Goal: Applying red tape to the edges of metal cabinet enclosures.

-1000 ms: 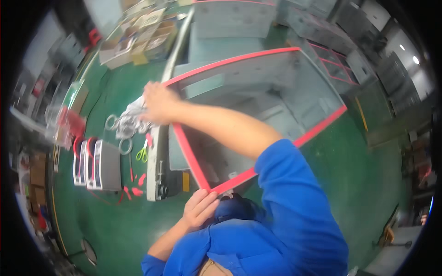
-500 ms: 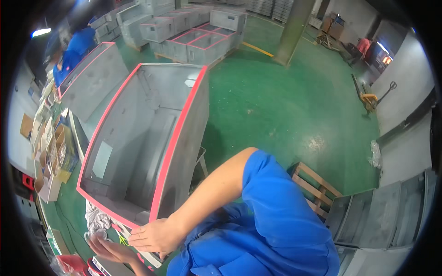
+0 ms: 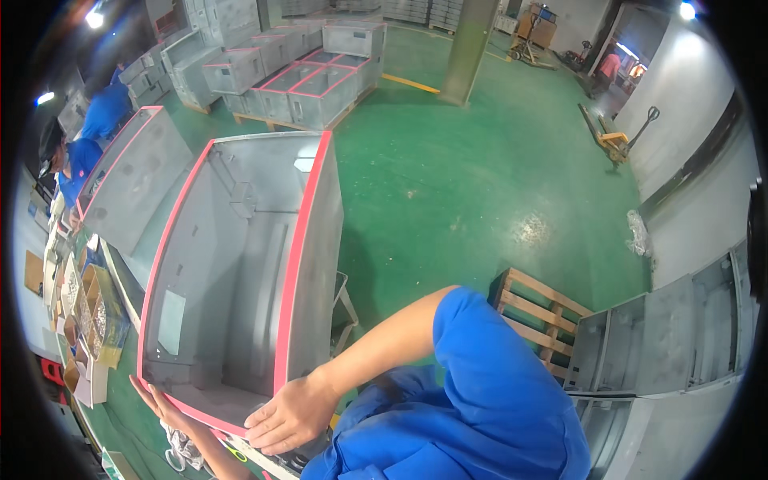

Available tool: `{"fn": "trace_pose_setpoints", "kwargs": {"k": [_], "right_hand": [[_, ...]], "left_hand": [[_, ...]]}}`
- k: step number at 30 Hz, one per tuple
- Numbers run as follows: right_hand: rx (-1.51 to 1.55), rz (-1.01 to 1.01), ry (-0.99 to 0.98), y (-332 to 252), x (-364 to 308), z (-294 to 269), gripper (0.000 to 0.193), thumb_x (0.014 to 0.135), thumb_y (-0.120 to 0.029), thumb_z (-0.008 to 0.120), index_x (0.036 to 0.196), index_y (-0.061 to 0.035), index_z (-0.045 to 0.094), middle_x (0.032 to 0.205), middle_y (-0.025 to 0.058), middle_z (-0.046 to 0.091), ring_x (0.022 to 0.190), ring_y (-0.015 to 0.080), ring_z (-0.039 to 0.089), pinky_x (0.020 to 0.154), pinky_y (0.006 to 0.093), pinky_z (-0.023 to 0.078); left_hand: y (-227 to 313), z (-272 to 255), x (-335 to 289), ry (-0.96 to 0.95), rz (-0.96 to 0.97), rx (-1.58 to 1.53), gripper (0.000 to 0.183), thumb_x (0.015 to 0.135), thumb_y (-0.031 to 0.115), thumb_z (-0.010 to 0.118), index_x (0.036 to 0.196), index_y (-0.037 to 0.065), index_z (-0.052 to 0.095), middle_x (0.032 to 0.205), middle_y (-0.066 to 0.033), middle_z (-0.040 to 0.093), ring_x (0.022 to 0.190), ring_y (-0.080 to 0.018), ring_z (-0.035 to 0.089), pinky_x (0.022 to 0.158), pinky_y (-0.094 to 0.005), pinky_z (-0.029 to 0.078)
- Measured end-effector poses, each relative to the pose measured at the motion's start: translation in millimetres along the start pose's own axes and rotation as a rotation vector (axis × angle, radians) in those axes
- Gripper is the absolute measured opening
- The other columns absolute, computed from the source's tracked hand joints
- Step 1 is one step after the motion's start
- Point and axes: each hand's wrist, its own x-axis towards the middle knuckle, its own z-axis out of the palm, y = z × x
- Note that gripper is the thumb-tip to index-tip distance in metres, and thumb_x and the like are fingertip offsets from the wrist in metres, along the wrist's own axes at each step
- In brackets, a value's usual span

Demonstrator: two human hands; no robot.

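1. Since the earlier frame the view has swung, so the grey metal housing (image 3: 240, 272) with its pink-red rim now fills the picture's left centre, running from 12 o'clock down to 7 o'clock.
2. Right hand (image 3: 290, 414) has shifted to the housing's near corner at 6 o'clock; it lies palm-down with fingers spread and loosely curled over the pink edge, pressing rather than clenching.
3. Left hand (image 3: 164, 408) reaches up at 7 o'clock, fingers straight and flat against the housing's lower left rim, gripping nothing.
4. Beneath the left hand lies crumpled clear plastic (image 3: 186, 448) on the green worktable (image 3: 120, 416).
5. Open cardboard boxes (image 3: 88, 320) of small parts stand at 9 o'clock beside the housing.
6. At 10 o'clock, 2 people in blue (image 3: 96, 120) work by another grey housing (image 3: 132, 184).
7. More grey housings (image 3: 296, 76) sit at 12 o'clock on the green floor (image 3: 480, 176).
8. At 4 o'clock a wooden pallet (image 3: 540, 316) adjoins grey cabinet shells (image 3: 664, 336); a yellow pallet jack (image 3: 616, 140) stands at 2 o'clock.
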Motion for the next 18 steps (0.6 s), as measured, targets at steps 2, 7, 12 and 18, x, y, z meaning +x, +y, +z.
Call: {"fn": "trace_pose_setpoints", "kwargs": {"k": [2, 7, 12, 18], "right_hand": [[-0.015, 0.030, 0.021, 2.8, 3.8, 12.0, 0.029, 0.078, -0.011, 0.045, 0.094, 0.0100, 0.056, 0.098, 0.0242, 0.057, 0.094, 0.0352, 0.056, 0.090, 0.0443, 0.042], [-0.141, 0.093, 0.123, 25.2, 32.3, 74.3, 0.034, 0.072, -0.014, 0.048, 0.094, 0.0105, 0.056, 0.099, 0.0241, 0.057, 0.097, 0.0358, 0.055, 0.093, 0.0449, 0.040], [-0.026, 0.268, -0.002, 36.3, 59.4, 110.6, 0.042, 0.067, -0.016, 0.049, 0.100, 0.0088, 0.055, 0.103, 0.0244, 0.055, 0.101, 0.0342, 0.053, 0.095, 0.0458, 0.037], [-0.108, 0.279, -0.327, 45.5, 71.1, 102.7, 0.038, 0.080, -0.020, 0.053, 0.112, 0.0005, 0.052, 0.117, 0.0161, 0.051, 0.112, 0.0315, 0.047, 0.096, 0.0443, 0.035]], "left_hand": [[0.2, 0.1, 6.3, 0.017, -0.010, -0.049, 0.044, 0.090, 0.020, 0.040, 0.131, 0.006, 0.035, 0.135, -0.0096, 0.033, 0.119, -0.0215, 0.036, 0.099, -0.0312, 0.028], [-74.9, -83.5, 115.9, -0.117, 0.066, 0.231, 0.045, 0.090, 0.019, 0.044, 0.130, 0.000, 0.035, 0.135, -0.0072, 0.034, 0.121, -0.0163, 0.034, 0.102, -0.0290, 0.022], [-101.9, -116.5, 166.8, -0.378, 0.144, 0.531, 0.044, 0.090, 0.024, 0.040, 0.128, 0.002, 0.039, 0.131, -0.0046, 0.039, 0.120, -0.0138, 0.033, 0.099, -0.0245, 0.023], [-74.8, -83.7, 50.3, -0.418, 0.681, 0.688, 0.044, 0.091, 0.028, 0.039, 0.127, 0.002, 0.039, 0.137, -0.0157, 0.029, 0.130, -0.0278, 0.019, 0.106, -0.0374, 0.014]]}}
